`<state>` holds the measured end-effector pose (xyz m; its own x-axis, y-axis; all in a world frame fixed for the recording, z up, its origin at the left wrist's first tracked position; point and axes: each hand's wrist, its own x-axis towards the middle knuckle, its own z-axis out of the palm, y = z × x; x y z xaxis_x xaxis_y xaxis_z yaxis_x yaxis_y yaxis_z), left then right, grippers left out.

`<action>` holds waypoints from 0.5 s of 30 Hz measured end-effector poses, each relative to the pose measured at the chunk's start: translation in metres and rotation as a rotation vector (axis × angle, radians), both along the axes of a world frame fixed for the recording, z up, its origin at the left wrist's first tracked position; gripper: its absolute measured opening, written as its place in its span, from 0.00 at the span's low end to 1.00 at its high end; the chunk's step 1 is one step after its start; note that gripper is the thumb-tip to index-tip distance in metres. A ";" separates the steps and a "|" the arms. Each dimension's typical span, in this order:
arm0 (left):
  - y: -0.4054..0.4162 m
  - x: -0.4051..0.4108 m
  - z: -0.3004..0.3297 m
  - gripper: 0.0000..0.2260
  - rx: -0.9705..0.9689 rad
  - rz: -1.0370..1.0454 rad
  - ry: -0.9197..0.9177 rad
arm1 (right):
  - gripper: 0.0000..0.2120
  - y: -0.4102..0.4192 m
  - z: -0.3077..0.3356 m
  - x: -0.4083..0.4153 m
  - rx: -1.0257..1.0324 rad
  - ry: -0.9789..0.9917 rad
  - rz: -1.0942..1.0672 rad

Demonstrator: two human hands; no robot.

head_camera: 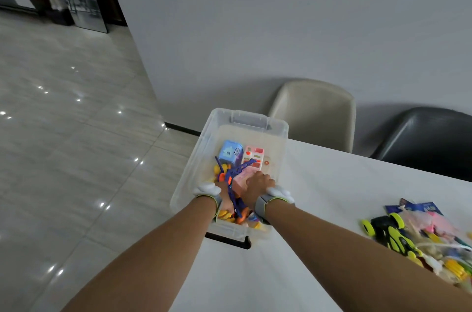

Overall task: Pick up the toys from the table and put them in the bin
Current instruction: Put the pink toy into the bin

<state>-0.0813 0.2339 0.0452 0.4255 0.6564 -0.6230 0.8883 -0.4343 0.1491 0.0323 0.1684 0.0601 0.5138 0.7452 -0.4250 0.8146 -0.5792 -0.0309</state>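
Bin (278, 130): clear, at the table (332, 196) corner, long axis running away from the person. Both hands are inside it. Right hand (258, 181) grips a pink block (241, 181); left hand (226, 196) curls around a blue-orange toy (233, 184).

no legible text, labels too blurred

My left hand (226, 196) is half buried among the bin's (189, 176) toys; the right edge cuts off the toy pile (419, 237).
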 end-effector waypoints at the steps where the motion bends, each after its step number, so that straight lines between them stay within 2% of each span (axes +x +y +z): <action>1: 0.002 -0.001 -0.004 0.29 -0.024 0.012 0.009 | 0.31 0.003 -0.008 -0.002 -0.079 -0.056 0.045; 3: 0.006 -0.001 -0.008 0.32 -0.076 0.002 0.036 | 0.29 0.009 -0.018 -0.008 -0.190 -0.165 0.069; 5: 0.012 -0.004 -0.014 0.34 -0.114 0.002 0.071 | 0.29 0.015 -0.029 -0.012 -0.254 -0.178 0.082; 9: 0.021 -0.007 -0.027 0.35 -0.141 0.008 0.059 | 0.30 0.014 -0.047 -0.004 -0.247 -0.180 0.195; 11: 0.021 -0.005 -0.030 0.33 -0.148 -0.003 0.015 | 0.29 0.013 -0.051 -0.002 -0.233 -0.121 0.196; 15: 0.022 -0.001 -0.032 0.21 -0.125 -0.019 -0.005 | 0.23 0.019 -0.045 0.001 -0.072 -0.002 0.054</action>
<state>-0.0819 0.2556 0.0134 0.4408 0.5654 -0.6971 0.8790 -0.4292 0.2077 0.0332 0.1873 0.0151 0.4747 0.7391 -0.4779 0.8445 -0.5355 0.0107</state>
